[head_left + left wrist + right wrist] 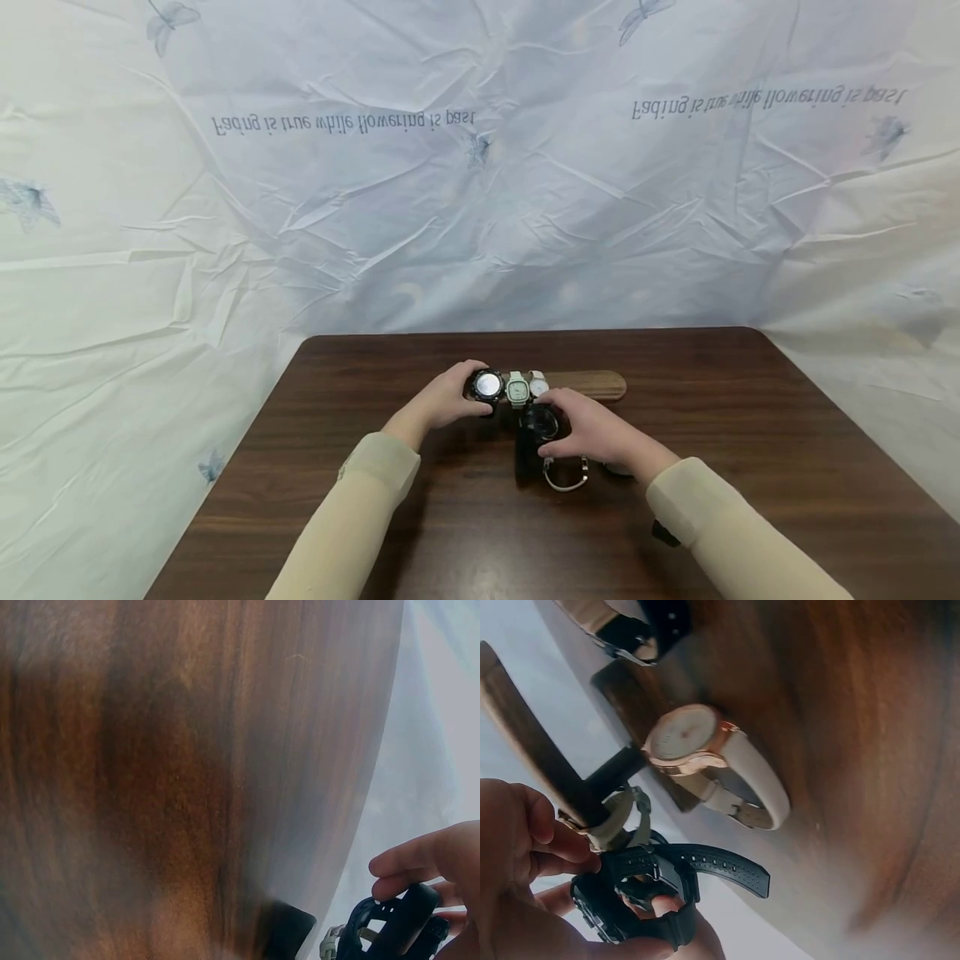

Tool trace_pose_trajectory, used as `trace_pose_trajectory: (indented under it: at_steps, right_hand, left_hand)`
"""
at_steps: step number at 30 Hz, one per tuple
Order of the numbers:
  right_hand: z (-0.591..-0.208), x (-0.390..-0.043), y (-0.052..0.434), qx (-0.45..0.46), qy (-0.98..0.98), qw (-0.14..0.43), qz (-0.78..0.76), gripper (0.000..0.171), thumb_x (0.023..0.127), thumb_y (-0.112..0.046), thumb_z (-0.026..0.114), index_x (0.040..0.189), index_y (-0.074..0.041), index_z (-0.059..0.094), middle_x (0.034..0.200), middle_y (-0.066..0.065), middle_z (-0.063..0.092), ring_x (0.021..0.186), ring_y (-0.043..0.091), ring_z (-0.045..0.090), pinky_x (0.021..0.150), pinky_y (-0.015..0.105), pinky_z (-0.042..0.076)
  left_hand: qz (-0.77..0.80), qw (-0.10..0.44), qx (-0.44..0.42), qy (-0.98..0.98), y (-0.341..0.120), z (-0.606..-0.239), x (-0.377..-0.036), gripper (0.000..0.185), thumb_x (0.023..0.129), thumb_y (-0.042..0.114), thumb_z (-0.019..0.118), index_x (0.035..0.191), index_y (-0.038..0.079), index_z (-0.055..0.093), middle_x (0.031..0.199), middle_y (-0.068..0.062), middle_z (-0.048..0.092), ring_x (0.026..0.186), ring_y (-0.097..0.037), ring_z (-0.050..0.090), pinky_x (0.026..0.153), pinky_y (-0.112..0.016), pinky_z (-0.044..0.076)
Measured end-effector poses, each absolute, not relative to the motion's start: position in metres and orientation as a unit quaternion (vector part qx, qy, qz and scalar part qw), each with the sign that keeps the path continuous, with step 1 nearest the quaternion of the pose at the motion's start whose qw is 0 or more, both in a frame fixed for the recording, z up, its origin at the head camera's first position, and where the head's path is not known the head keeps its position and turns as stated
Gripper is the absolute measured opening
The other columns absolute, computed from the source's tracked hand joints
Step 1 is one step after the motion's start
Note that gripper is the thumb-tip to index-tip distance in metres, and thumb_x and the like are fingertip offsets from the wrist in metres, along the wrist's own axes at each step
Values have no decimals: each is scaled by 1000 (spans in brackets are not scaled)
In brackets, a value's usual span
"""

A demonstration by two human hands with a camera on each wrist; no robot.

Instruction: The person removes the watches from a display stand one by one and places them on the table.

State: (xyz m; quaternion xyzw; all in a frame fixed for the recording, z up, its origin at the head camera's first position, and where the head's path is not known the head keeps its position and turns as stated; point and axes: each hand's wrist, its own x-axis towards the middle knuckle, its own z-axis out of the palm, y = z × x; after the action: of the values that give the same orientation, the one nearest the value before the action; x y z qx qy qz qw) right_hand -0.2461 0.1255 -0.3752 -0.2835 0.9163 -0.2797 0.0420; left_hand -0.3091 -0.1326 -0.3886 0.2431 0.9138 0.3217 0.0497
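Note:
A wooden watch stand (592, 385) lies across the middle of the dark table (375, 517). Three watches sit on its left end: a black round-faced watch (487, 385), a pale green square watch (517, 389) and a white watch (538, 383). My left hand (467, 397) grips the black round-faced watch, whose black strap (397, 926) shows under my fingers (420, 862). Just in front of the stand, my right hand (558, 429) holds a second black watch (537, 427), fingers curled round its case (634, 904); its strap (720, 866) hangs loose.
A cream-strapped watch with a rose-gold case (690, 746) lies on the table by my right hand (566, 482). Another strapped watch (630, 630) lies farther off. Crumpled white sheeting (480, 208) hangs behind and beside the table.

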Motion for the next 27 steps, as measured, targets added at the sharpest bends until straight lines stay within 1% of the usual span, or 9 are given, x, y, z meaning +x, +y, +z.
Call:
trace_pose_trajectory:
  at_steps: [5, 10, 15, 17, 22, 27]
  right_hand:
    - [-380, -245, 122, -284, 913, 51, -288, 65, 67, -46, 69, 121, -21, 44, 114, -6, 46, 99, 11, 47, 80, 36, 39]
    - [-384, -245, 119, -301, 908, 43, -289, 62, 69, -43, 69, 120, -19, 45, 115, -4, 46, 101, 14, 47, 81, 37, 39]
    - [-387, -244, 116, -306, 903, 54, -297, 64, 69, -46, 68, 121, -17, 45, 116, -3, 46, 100, 14, 47, 81, 38, 39]
    - [-387, -244, 115, -303, 903, 63, -297, 64, 69, -48, 67, 122, -19, 44, 117, -3, 45, 101, 14, 46, 81, 38, 39]
    - [-392, -243, 112, -304, 900, 73, -303, 63, 69, -45, 68, 123, -21, 44, 117, -2, 46, 100, 15, 46, 80, 38, 40]
    - [-398, -244, 109, -308, 901, 71, -299, 63, 69, -43, 69, 123, -20, 45, 116, -2, 47, 101, 15, 45, 81, 39, 39]
  left_hand:
    - [320, 51, 241, 915, -132, -388, -309, 64, 72, 38, 68, 126, 21, 38, 119, 4, 43, 95, -9, 47, 77, -31, 40]
    - [321, 51, 241, 914, -131, -387, -308, 65, 72, 38, 68, 127, 21, 37, 119, 4, 43, 97, -9, 47, 79, -32, 40]
    - [320, 49, 244, 914, -131, -387, -308, 64, 72, 39, 68, 126, 20, 38, 119, 4, 43, 100, -10, 46, 80, -32, 40]
    - [320, 49, 246, 914, -131, -387, -308, 64, 73, 38, 67, 126, 20, 38, 119, 4, 43, 99, -10, 46, 80, -32, 40]
    - [319, 51, 244, 914, -132, -386, -308, 63, 73, 38, 67, 126, 21, 38, 118, 4, 44, 99, -10, 46, 80, -33, 40]
    - [317, 50, 242, 916, -132, -386, -308, 63, 73, 38, 67, 126, 21, 38, 119, 4, 43, 99, -10, 47, 80, -33, 40]
